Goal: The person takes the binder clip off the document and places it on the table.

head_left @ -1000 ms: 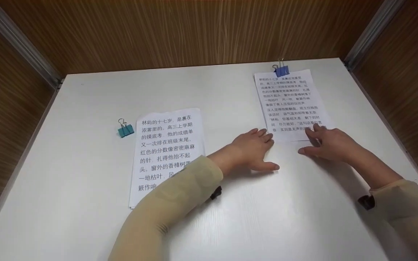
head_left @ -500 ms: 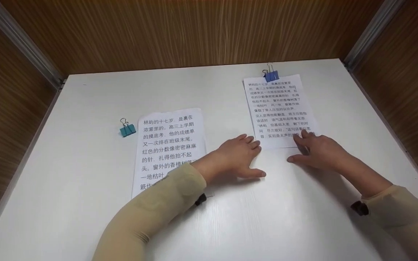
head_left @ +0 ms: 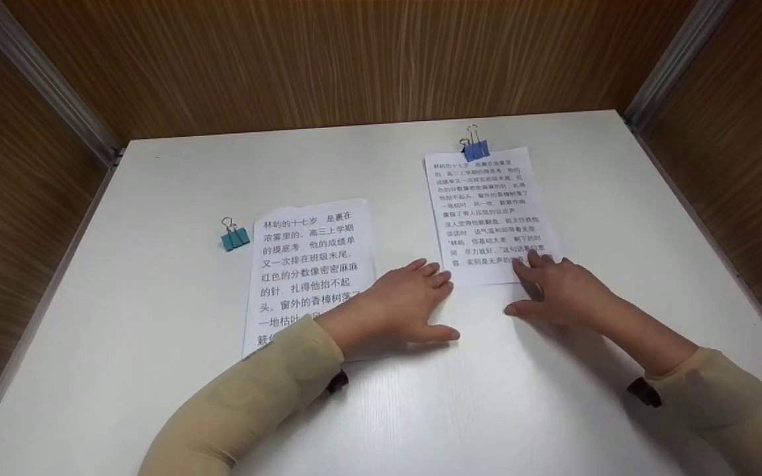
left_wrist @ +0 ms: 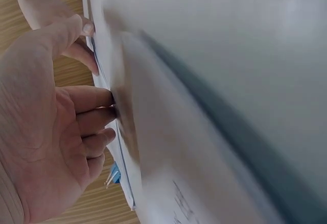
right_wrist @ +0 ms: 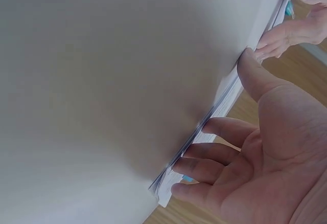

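"One change to report?"

"Yes: clipped stack, with blue clip, drawn leftward from the far right corner of the table and slightly toward the near edge. Now right of centre, nearer the far edge than the near one."

"Meaning what?"

"A narrower gap to the second stack, left of centre beside a teal clip. Not level with it, though."

"And the fingers?"

"On the left hand, close together, thumb spread, tips at the clipped stack's near left corner. On the right hand, laid at the near right corner, thumb apart; no visible pinch in either."

"Surface, room?"

"White, glossy, bright toward the near edge; wood-grain panels beyond the far edge and both sides, metal strips by the far corners."
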`<state>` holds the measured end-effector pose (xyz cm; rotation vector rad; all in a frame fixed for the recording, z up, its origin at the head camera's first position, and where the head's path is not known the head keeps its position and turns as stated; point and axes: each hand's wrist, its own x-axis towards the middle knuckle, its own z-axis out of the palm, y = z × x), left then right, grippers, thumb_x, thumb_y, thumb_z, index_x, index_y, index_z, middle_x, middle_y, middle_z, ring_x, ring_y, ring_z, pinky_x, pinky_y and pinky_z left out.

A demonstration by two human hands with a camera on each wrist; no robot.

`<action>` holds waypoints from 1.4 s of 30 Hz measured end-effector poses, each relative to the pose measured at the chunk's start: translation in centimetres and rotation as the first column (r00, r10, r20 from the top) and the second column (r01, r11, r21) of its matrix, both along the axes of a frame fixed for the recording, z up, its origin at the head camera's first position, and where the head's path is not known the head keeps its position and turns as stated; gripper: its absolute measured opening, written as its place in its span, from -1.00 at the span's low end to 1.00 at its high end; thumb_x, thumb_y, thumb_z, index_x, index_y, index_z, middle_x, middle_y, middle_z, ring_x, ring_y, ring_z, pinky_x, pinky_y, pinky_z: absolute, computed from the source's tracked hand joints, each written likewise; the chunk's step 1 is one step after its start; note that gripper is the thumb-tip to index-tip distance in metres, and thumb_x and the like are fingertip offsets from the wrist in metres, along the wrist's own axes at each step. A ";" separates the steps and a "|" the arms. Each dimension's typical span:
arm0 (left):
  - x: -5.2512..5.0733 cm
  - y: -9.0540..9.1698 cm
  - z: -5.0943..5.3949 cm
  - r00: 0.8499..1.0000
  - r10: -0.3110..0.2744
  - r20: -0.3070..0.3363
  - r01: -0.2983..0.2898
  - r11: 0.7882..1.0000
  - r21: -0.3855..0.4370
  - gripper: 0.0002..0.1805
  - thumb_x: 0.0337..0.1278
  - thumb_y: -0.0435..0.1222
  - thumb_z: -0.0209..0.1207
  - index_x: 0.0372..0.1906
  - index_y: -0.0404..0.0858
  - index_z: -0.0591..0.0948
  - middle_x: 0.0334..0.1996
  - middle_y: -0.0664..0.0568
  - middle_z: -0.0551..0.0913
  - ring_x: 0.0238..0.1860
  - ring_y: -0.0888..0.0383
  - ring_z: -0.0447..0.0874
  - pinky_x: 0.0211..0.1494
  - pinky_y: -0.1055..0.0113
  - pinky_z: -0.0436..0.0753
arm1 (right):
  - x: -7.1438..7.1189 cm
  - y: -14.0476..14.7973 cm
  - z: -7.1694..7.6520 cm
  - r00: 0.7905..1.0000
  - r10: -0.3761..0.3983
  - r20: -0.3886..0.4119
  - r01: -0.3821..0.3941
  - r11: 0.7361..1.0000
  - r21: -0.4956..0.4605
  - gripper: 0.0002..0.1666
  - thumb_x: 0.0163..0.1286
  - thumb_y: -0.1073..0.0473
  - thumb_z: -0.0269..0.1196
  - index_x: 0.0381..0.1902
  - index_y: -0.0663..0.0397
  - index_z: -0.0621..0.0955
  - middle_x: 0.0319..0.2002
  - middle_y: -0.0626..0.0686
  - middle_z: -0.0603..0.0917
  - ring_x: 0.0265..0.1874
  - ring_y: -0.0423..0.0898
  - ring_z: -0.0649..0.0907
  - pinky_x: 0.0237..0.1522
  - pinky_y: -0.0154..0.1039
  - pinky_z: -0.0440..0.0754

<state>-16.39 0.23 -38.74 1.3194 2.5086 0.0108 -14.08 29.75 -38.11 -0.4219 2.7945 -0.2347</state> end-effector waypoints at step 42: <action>5.3 -5.5 0.0 1.000 0.023 0.003 -0.023 0.997 0.071 -0.04 0.36 0.27 0.18 0.57 -0.35 0.40 0.58 -0.17 0.35 0.65 -0.08 0.16 0.73 0.19 -0.12 | 4.6 -4.6 0.2 0.981 0.171 -0.089 -0.173 0.985 -0.017 -0.03 0.28 -0.18 0.54 0.46 0.28 0.53 0.41 0.52 0.45 0.36 0.48 0.51 0.39 0.39 0.44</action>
